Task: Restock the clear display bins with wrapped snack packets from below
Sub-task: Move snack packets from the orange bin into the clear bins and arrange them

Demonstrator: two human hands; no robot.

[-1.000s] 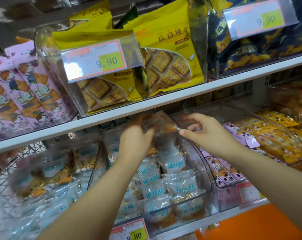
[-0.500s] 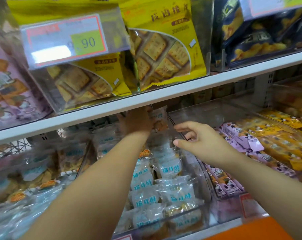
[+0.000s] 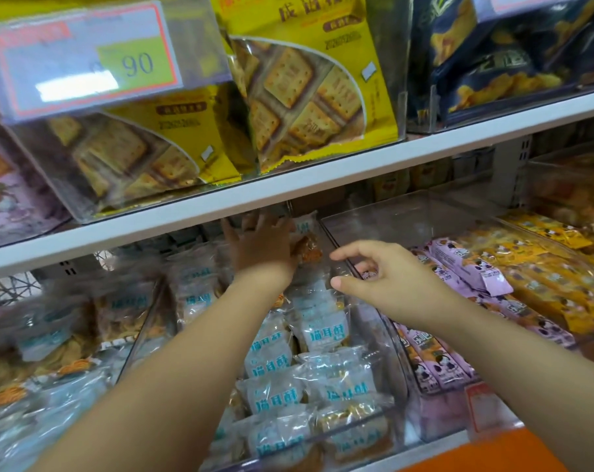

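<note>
**Left hand deep in the middle bin, one packet at its side**

Left hand (image 3: 261, 248) reaches far to the back of the middle bin (image 3: 385, 338), just under the white shelf (image 3: 322, 180). Its fingers are stretched and a little spread, pointing to the back. One wrapped packet (image 3: 307, 241) stands upright against the thumb side of this hand and touches it. The thumb is hidden, so I cannot tell if the hand pinches the packet or only leans on it. This packet is clear, with a white and blue label on top and something brown inside.

The right hand (image 3: 390, 279) hovers above the right wall of the same bin, near the left hand but apart from it. Its fingers are loosely bent, the thumb and first finger are apart, and it holds nothing.

The middle bin is full of rows of the same packets (image 3: 326, 332), from the front wall up to the left wrist. More clear packets, blurred, lie in the left bin (image 3: 142, 321). In the right bin (image 3: 407, 216) lie purple packets (image 3: 459, 267), and beside them yellow packets (image 3: 540, 267).

On the shelf above stand yellow biscuit bags (image 3: 309, 93) inside a clear box. A price tag (image 3: 84, 63) on its front shows "90". To the right of them are dark blue bags (image 3: 493, 66). An orange surface (image 3: 476, 451) shows at the bottom right corner.
</note>
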